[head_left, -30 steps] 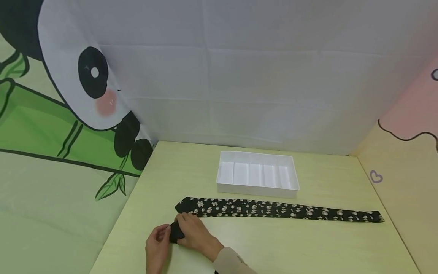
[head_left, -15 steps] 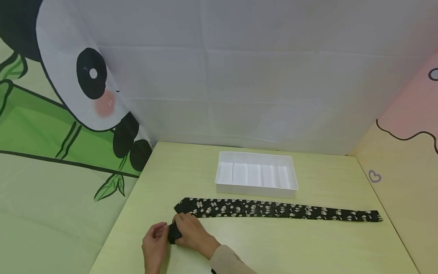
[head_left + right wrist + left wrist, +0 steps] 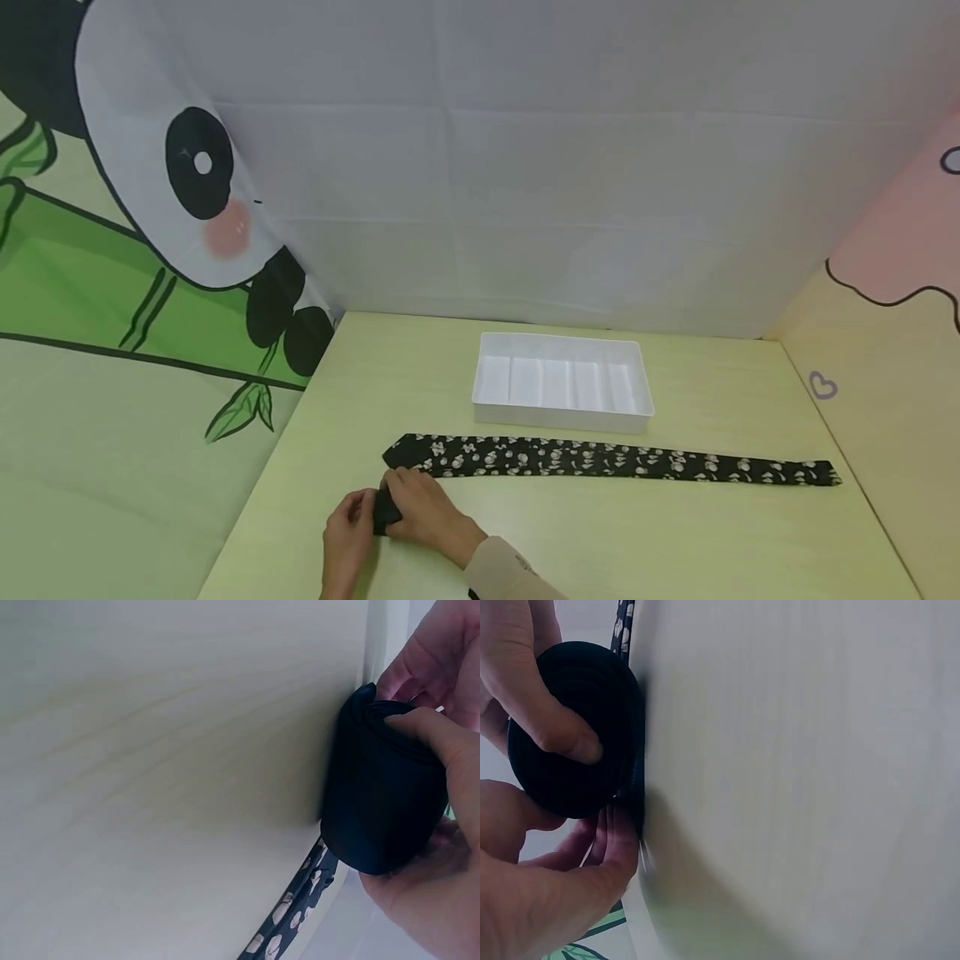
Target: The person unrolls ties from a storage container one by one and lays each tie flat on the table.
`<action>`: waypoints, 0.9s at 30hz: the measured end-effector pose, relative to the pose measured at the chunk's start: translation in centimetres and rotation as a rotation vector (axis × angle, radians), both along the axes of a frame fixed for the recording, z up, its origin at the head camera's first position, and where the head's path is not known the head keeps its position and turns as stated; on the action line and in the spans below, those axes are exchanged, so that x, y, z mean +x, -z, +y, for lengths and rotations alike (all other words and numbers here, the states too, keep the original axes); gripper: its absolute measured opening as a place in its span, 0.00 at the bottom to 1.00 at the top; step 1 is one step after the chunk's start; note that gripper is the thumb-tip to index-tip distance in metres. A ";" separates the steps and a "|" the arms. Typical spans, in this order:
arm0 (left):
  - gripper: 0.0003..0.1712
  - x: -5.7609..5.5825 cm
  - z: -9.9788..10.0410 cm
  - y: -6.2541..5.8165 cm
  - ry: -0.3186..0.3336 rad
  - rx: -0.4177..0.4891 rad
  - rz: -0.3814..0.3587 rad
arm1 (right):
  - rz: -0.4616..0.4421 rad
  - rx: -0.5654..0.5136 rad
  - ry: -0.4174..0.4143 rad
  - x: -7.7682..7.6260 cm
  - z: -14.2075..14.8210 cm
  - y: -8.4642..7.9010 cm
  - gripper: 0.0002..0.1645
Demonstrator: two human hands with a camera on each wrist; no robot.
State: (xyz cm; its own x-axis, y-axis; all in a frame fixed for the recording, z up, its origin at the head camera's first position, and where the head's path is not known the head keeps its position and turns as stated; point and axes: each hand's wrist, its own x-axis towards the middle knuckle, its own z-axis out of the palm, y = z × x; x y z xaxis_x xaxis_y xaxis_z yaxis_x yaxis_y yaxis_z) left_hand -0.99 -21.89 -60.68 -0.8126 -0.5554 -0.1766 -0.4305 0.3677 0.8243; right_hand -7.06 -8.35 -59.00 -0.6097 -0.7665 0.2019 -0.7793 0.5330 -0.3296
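A tightly rolled black necktie (image 3: 386, 512) stands low on the table between both hands. My right hand (image 3: 431, 512) grips it from the right; the right wrist view shows the thumb on one coiled end of the roll (image 3: 386, 787) and fingers at the opposite end. From the left, my left hand (image 3: 348, 542) pinches at the roll's outer edge, where the left wrist view shows fingers (image 3: 621, 844) under the loose end of the coil (image 3: 577, 735). Just beyond the hands a black necktie with a pale floral print (image 3: 600, 459) lies flat, its pointed wide end toward the left.
Behind the printed necktie is a white plastic tray (image 3: 562, 415) divided into several compartments. The pale yellow table (image 3: 675, 542) meets a white fabric backdrop (image 3: 562, 208) at the rear. Printed side panels flank it. A beige sleeve (image 3: 513, 575) covers the right forearm.
The left fingertips have shifted slightly right, up against the roll. The right hand keeps its grip and the printed necktie and tray stay in place; the head view sways a little.
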 end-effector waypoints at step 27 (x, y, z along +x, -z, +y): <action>0.13 0.0 -0.2 0.3 0.144 -0.073 0.010 | -0.067 -0.154 -0.024 0.2 3.0 1.4 0.39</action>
State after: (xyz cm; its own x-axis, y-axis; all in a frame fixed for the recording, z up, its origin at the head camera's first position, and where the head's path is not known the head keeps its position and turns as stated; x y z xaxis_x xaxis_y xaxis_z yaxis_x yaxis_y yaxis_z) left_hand -0.96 -22.09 -61.01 -0.8862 -0.4443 -0.1313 -0.3609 0.4845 0.7969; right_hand -6.84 -5.35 -60.41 -0.6081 -0.7439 0.2772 -0.7643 0.4541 -0.4579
